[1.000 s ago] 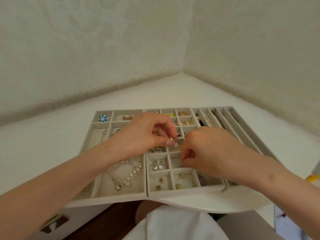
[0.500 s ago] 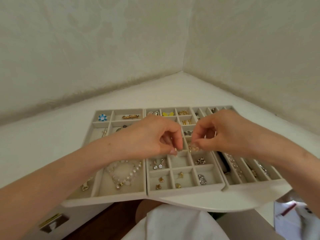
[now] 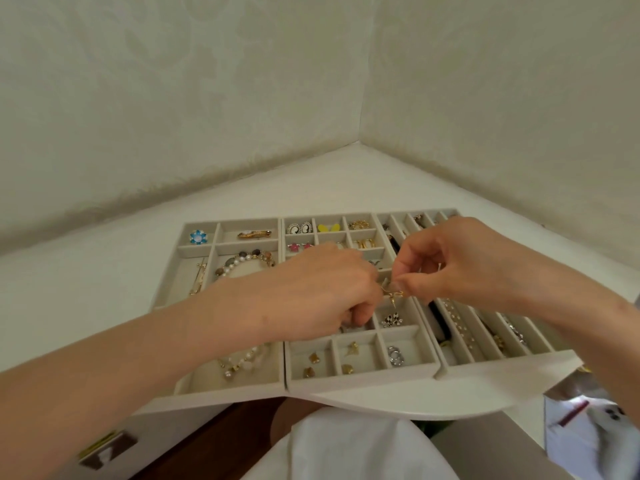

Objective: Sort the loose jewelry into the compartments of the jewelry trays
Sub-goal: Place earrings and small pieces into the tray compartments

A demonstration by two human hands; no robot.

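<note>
In the nearest row of the middle tray (image 3: 360, 380) lie gold studs (image 3: 313, 359) and a silver ring cluster (image 3: 395, 355). Just above and beyond them, both hands meet over this tray: the right hand (image 3: 460, 265) pinches a small gold earring (image 3: 393, 293) between thumb and forefinger, while the curled fingers of the left hand (image 3: 311, 292) grip its left end. Farthest back sit a blue flower (image 3: 198, 236) and yellow butterfly (image 3: 328, 227).

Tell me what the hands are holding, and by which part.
A small gold piece, pinched at its upper end between the fingertips of the left hand and the right hand; its lower end hangs free.
</note>
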